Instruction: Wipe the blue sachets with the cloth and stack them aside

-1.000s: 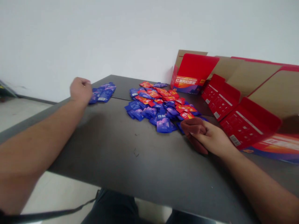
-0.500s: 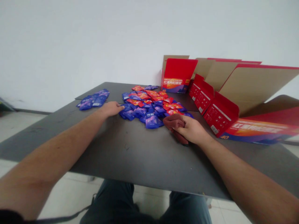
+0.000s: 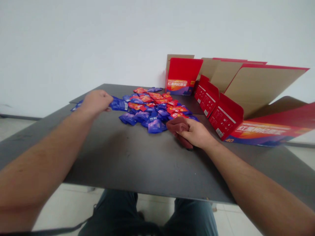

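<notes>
The person's left hand (image 3: pixel 97 102), fingers closed, pinches a blue sachet (image 3: pixel 118 104) above the worktop (image 3: pixel 137 160), toward its left edge. The right hand (image 3: pixel 195 132) grips a bunched brown cloth (image 3: pixel 179 128), beside the near side of a pile of red and blue sachets (image 3: pixel 155 109). Open red boxes (image 3: pixel 227 119) line the worktop's right side, toward its far edge.
</notes>
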A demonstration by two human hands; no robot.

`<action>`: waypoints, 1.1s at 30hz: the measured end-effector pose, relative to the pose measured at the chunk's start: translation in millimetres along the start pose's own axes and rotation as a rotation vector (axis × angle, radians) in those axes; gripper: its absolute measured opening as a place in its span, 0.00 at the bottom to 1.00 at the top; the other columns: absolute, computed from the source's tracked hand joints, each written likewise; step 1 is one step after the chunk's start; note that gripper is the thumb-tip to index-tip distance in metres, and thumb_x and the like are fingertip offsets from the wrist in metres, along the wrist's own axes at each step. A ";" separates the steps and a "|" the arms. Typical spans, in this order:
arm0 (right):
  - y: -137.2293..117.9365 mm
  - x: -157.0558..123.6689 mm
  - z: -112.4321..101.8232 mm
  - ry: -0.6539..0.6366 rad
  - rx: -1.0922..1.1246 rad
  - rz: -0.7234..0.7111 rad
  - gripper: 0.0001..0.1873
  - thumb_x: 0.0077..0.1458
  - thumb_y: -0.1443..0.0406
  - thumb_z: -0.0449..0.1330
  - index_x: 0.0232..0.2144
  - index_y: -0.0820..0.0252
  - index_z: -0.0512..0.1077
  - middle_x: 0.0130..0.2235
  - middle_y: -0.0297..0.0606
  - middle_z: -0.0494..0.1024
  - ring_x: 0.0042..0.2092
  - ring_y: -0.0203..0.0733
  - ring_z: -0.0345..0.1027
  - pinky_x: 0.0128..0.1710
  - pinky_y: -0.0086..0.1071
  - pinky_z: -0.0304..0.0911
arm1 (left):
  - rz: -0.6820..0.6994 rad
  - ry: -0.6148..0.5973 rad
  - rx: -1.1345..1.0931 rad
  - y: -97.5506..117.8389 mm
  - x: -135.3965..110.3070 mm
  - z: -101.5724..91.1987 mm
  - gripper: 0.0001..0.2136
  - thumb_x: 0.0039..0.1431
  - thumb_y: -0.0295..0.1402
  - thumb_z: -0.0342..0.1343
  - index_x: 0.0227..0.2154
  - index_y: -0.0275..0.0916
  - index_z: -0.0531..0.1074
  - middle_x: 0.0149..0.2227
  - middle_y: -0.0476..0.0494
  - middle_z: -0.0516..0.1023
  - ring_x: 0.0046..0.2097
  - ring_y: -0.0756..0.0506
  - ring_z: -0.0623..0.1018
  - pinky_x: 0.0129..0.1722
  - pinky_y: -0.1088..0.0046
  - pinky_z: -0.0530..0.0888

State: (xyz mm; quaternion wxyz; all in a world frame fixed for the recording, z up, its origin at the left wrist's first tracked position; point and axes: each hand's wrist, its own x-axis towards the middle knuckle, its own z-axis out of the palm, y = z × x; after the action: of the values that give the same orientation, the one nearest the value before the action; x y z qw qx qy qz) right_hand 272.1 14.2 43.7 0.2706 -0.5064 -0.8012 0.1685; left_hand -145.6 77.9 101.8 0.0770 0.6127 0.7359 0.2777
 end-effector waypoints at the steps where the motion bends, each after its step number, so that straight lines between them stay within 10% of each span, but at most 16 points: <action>1: 0.9 0.3 0.5 0.008 0.031 0.000 0.16 0.58 0.61 0.63 0.48 0.56 0.80 0.42 0.37 0.85 0.43 0.46 0.78 0.40 0.35 0.66 | -0.005 0.019 0.022 4.9 -4.0 -8.7 0.07 0.59 0.32 0.56 0.32 0.33 0.75 0.19 0.51 0.73 0.27 0.48 0.73 0.29 0.73 0.70; 5: 4.9 0.5 2.5 0.016 0.366 -0.024 0.22 0.57 0.53 0.66 0.50 0.58 0.78 0.44 0.40 0.84 0.44 0.48 0.78 0.43 0.37 0.70 | 0.245 -0.092 -0.065 32.0 -25.0 -17.4 0.08 0.60 0.36 0.58 0.37 0.35 0.75 0.25 0.50 0.79 0.28 0.48 0.77 0.31 0.73 0.71; 12: -12.6 -10.1 -7.1 -0.205 0.639 -0.159 0.31 0.53 0.39 0.67 0.44 0.57 0.79 0.46 0.41 0.82 0.47 0.49 0.76 0.46 0.39 0.71 | 0.585 -0.544 -0.064 90.5 -64.4 22.7 0.08 0.62 0.39 0.57 0.34 0.40 0.74 0.28 0.51 0.77 0.30 0.46 0.78 0.32 0.72 0.70; 21: -24.6 -18.8 2.8 -0.368 0.618 -0.142 0.28 0.55 0.43 0.69 0.48 0.57 0.80 0.46 0.39 0.82 0.46 0.46 0.75 0.48 0.37 0.70 | 0.694 -0.523 -0.154 123.9 -85.9 56.5 0.06 0.60 0.37 0.58 0.34 0.41 0.76 0.33 0.49 0.78 0.39 0.43 0.77 0.44 0.69 0.71; 28: -16.6 -17.6 16.2 -0.194 0.800 0.000 0.27 0.53 0.46 0.72 0.45 0.58 0.80 0.46 0.39 0.84 0.47 0.46 0.77 0.50 0.40 0.71 | 0.269 -0.324 -0.832 116.9 -99.1 86.4 0.14 0.61 0.39 0.58 0.47 0.41 0.67 0.34 0.48 0.73 0.33 0.47 0.76 0.32 0.70 0.75; 33: -18.8 -17.1 22.6 -0.080 0.997 0.125 0.27 0.49 0.46 0.74 0.44 0.56 0.79 0.45 0.40 0.85 0.49 0.49 0.79 0.55 0.45 0.72 | 0.113 -0.535 -1.024 107.2 -112.9 114.3 0.12 0.63 0.44 0.58 0.37 0.41 0.69 0.32 0.48 0.75 0.32 0.46 0.77 0.32 0.68 0.77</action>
State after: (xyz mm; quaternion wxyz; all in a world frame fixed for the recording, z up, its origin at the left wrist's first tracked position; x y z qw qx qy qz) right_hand 250.8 -9.2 31.4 0.4379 -0.3558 -0.6012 0.5659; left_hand 25.1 17.4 34.8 0.5319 0.5846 0.4289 0.4374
